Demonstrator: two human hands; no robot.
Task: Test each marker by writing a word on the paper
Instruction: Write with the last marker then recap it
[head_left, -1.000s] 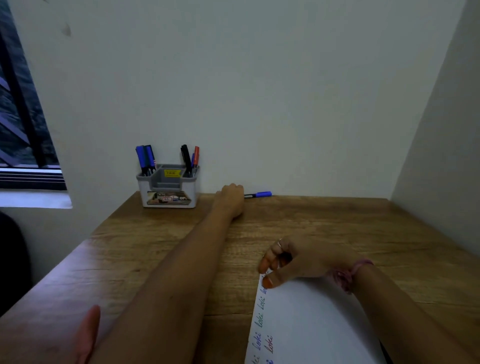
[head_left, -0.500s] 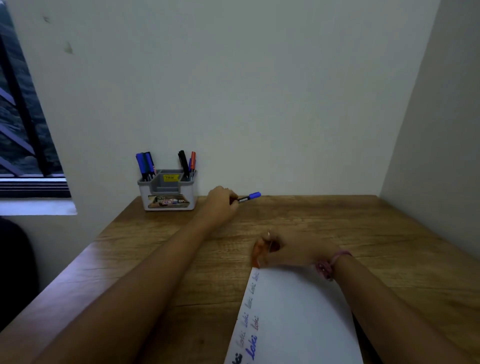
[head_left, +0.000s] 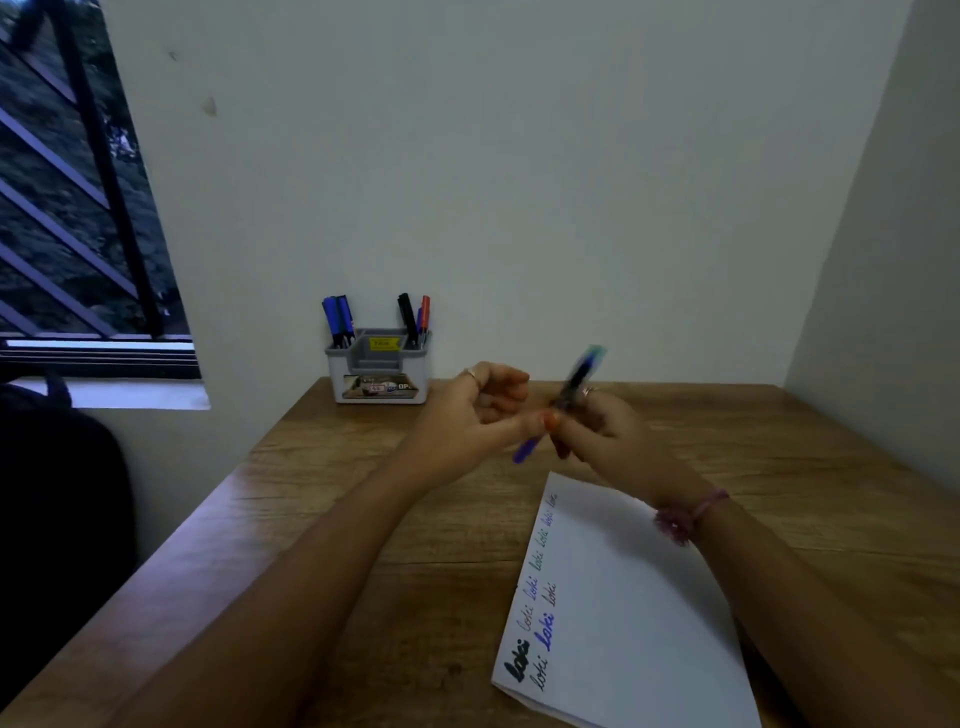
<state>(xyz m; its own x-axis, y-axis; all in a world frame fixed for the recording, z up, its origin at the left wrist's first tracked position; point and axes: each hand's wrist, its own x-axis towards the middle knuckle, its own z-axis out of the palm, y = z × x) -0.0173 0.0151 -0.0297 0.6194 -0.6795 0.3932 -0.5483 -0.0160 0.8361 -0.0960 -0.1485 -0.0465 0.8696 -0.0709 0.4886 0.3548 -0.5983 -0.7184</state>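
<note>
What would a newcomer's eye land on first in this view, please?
Probably the blurred blue marker held above the wooden desk, the right hand gripping its barrel and the left hand at its lower end. Next, the white sheet of paper with handwritten words at lower right, then the grey marker holder against the wall.

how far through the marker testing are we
Partly done. The paper already carries several written test words down its left edge, in black and blue. In hand: a blue marker, blurred, held by the right hand with the left hand at it; whether its cap is off is unclear. Left: its word, and possibly the markers standing in the holder; which are tested cannot be told.
</note>
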